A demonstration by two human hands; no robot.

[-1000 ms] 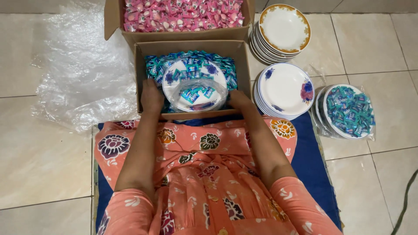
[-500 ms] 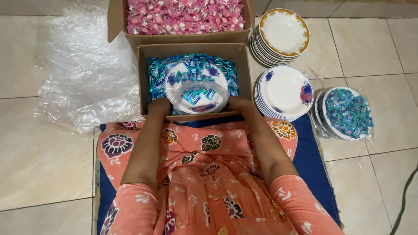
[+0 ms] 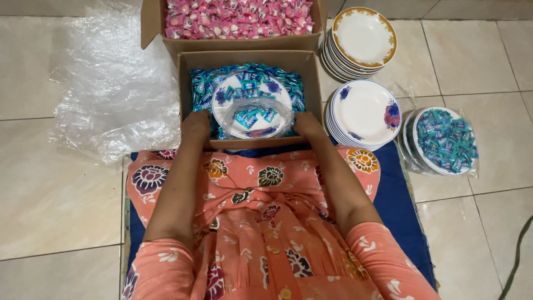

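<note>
Glossy tiled floor (image 3: 66,183) | both hands (image 3: 195,123) (image 3: 306,124) grip round plate (image 3: 251,105) in crinkly clear bag (image 3: 277,125)

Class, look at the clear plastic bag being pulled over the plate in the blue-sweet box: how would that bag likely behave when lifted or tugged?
The clear plastic bag looks thin and crinkled, so it is probably floppy and light. Its glossy film may be slippery against the plate. With the left hand and right hand at its two sides, it likely sags between them.

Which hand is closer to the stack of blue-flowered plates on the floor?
Right. The right hand is inside the box, beside the blue-flowered plate stack; the left hand is at the box's far side.
</note>
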